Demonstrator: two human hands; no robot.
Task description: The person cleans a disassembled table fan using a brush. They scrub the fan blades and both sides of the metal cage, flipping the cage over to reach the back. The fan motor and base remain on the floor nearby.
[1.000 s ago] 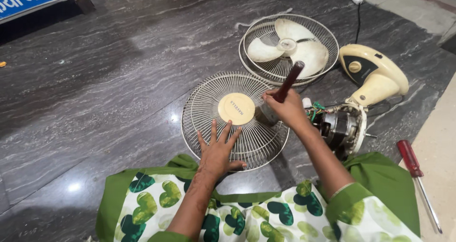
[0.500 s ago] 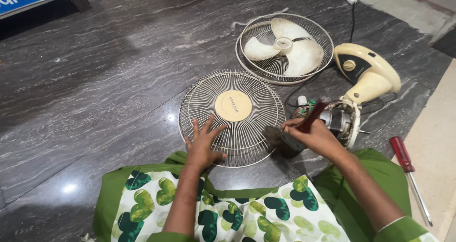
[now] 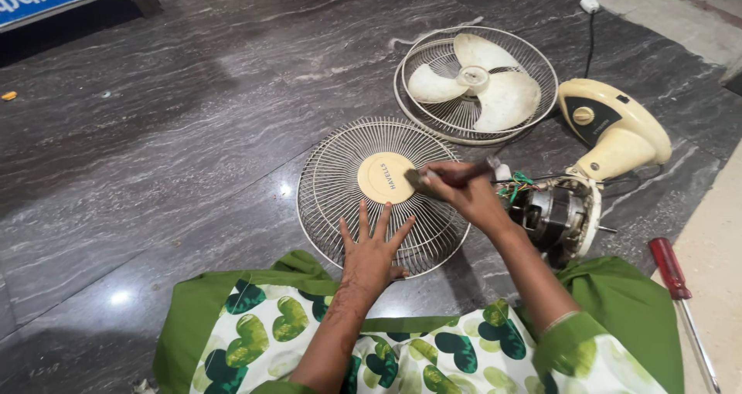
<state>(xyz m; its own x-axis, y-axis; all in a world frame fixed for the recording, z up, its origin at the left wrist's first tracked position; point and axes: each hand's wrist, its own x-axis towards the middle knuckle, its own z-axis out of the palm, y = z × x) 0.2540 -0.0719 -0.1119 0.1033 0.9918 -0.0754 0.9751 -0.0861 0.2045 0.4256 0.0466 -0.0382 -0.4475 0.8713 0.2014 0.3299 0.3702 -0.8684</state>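
Observation:
A round wire fan guard with a cream centre disc lies flat on the dark stone floor in front of me. My left hand presses flat on its near edge, fingers spread. My right hand grips a dark-handled brush, whose bristle end rests on the guard just right of the centre disc.
A second wire guard holding white fan blades lies behind. The cream fan base and exposed motor with loose wires sit at right. A red-handled screwdriver lies far right. A white plug and cord run back.
My right hand has swung the brush from the guard's right rim up toward the centre disc. My left hand stays pressed on the guard's near edge.

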